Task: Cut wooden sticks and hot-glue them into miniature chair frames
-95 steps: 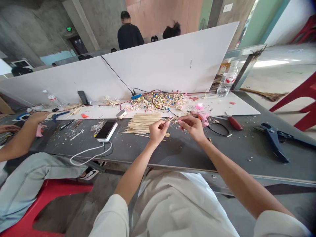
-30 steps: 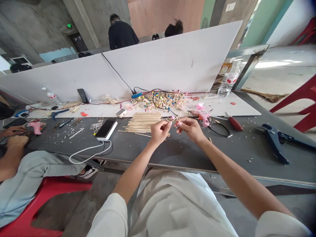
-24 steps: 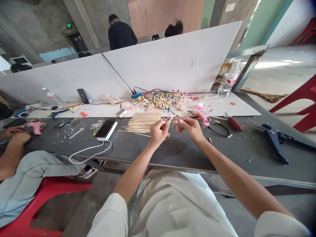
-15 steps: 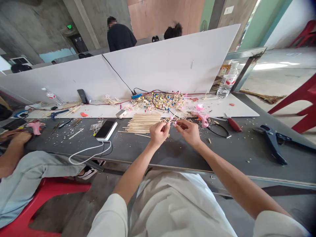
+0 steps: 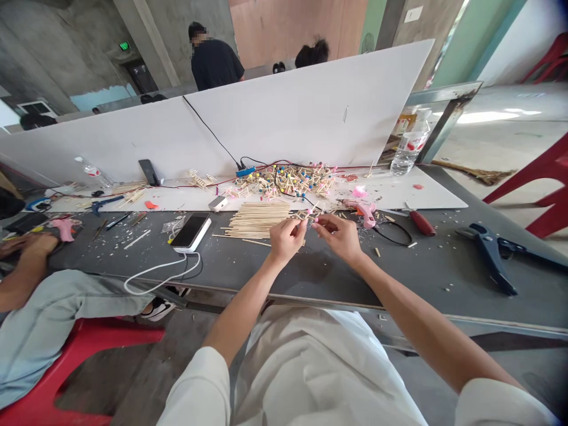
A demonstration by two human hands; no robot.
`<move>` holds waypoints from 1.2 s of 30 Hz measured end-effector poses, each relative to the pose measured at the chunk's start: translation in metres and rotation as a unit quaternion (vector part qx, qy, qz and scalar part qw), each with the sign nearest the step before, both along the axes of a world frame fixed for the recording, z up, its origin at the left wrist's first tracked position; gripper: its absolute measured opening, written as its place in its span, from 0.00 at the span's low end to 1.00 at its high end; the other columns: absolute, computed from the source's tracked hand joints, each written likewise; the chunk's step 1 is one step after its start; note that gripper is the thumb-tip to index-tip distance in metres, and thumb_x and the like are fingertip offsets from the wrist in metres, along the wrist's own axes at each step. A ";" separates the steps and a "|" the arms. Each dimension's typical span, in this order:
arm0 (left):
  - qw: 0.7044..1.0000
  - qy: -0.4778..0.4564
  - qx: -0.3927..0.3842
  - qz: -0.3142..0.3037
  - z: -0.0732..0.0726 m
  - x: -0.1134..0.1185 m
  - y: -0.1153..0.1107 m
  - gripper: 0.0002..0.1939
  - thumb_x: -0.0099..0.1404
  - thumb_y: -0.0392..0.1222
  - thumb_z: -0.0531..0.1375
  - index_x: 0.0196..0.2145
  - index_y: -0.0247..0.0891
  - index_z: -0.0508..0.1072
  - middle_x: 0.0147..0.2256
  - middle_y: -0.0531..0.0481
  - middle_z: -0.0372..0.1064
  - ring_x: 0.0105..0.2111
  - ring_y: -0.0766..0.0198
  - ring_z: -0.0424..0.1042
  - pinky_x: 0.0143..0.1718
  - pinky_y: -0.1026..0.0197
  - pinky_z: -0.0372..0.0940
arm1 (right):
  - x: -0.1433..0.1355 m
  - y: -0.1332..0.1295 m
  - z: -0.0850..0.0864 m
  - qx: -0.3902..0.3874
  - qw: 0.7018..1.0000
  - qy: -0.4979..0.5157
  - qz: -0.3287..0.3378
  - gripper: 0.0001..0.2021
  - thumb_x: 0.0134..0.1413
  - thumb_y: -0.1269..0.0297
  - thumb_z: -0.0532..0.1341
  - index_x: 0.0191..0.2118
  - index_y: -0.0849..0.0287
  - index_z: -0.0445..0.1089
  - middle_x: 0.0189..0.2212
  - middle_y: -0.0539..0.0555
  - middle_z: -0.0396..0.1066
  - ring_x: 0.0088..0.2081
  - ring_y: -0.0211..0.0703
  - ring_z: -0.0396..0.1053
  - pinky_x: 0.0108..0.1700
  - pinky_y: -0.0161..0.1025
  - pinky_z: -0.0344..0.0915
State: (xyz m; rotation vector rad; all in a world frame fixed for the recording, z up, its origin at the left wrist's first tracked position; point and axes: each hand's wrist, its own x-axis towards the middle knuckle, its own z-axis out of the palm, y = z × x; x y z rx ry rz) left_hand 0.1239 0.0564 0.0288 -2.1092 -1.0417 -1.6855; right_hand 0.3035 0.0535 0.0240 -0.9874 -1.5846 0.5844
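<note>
Over the grey table, my left hand [image 5: 286,239] pinches a small frame of wooden sticks with pink beads [image 5: 309,212]. Close on its right, my right hand [image 5: 339,235] has thumb and index finger pressed together at a pink bead of the same piece; whether that bead is joined to the frame I cannot tell. Behind my left hand lies a row of thin wooden sticks [image 5: 254,220]. Farther back is a heap of short sticks with coloured beads [image 5: 293,181]. A pink glue gun [image 5: 366,214] rests just beyond my right hand.
Right of my hands lie a red-handled screwdriver [image 5: 421,222] and a dark blue cutter [image 5: 492,257]. A phone on a white power bank [image 5: 190,233] with a looped cable lies left. A water bottle [image 5: 410,145] stands at the back right. A co-worker's hand [image 5: 39,244] rests far left.
Both hands stay almost in place at the stick frame. The frame is turned slightly, and the pink bead at my right fingertips is now more covered.
</note>
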 end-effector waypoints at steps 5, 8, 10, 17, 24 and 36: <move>1.000 0.005 -0.001 -0.005 0.000 0.000 0.000 0.15 0.73 0.44 0.60 0.28 0.38 0.73 0.19 0.53 0.66 0.20 0.69 0.63 0.27 0.63 0.55 | 0.000 0.000 0.000 0.000 1.000 -0.006 -0.008 0.16 0.58 0.47 0.67 0.39 0.56 0.78 0.29 0.54 0.79 0.24 0.46 0.76 0.28 0.40 0.71; 1.000 0.001 0.006 -0.007 0.000 0.000 0.000 0.14 0.72 0.43 0.60 0.28 0.38 0.73 0.20 0.53 0.67 0.20 0.69 0.64 0.26 0.63 0.55 | 0.000 -0.002 0.003 -0.006 1.000 0.003 -0.003 0.17 0.56 0.45 0.68 0.38 0.56 0.78 0.29 0.54 0.79 0.24 0.46 0.76 0.28 0.40 0.71; 1.000 -0.001 0.004 -0.009 -0.001 0.000 0.000 0.14 0.72 0.44 0.60 0.29 0.38 0.74 0.20 0.53 0.68 0.21 0.69 0.64 0.27 0.63 0.56 | 0.000 -0.004 0.006 -0.021 1.000 0.021 0.008 0.19 0.54 0.44 0.69 0.39 0.56 0.78 0.30 0.55 0.79 0.25 0.46 0.76 0.28 0.40 0.72; 1.000 -0.008 0.011 -0.005 -0.002 0.000 0.002 0.12 0.72 0.44 0.61 0.32 0.37 0.77 0.21 0.51 0.70 0.20 0.69 0.65 0.25 0.63 0.57 | 0.001 -0.006 0.012 -0.091 0.987 0.088 0.097 0.22 0.58 0.40 0.65 0.33 0.58 0.77 0.27 0.56 0.78 0.22 0.41 0.71 0.26 0.38 0.68; 0.999 -0.004 0.051 0.005 -0.003 0.000 0.002 0.11 0.72 0.43 0.62 0.32 0.37 0.77 0.22 0.51 0.73 0.20 0.70 0.67 0.26 0.64 0.58 | 0.000 -0.003 0.016 -0.121 0.970 0.145 0.152 0.22 0.55 0.42 0.69 0.31 0.60 0.77 0.26 0.55 0.77 0.22 0.39 0.70 0.26 0.37 0.68; 0.997 0.011 0.075 0.011 -0.002 0.000 0.002 0.09 0.72 0.42 0.62 0.34 0.37 0.77 0.23 0.51 0.74 0.21 0.69 0.70 0.27 0.64 0.60 | 0.002 0.002 0.010 -0.222 0.924 0.216 0.223 0.22 0.51 0.42 0.72 0.35 0.61 0.80 0.29 0.56 0.78 0.23 0.38 0.72 0.24 0.35 0.67</move>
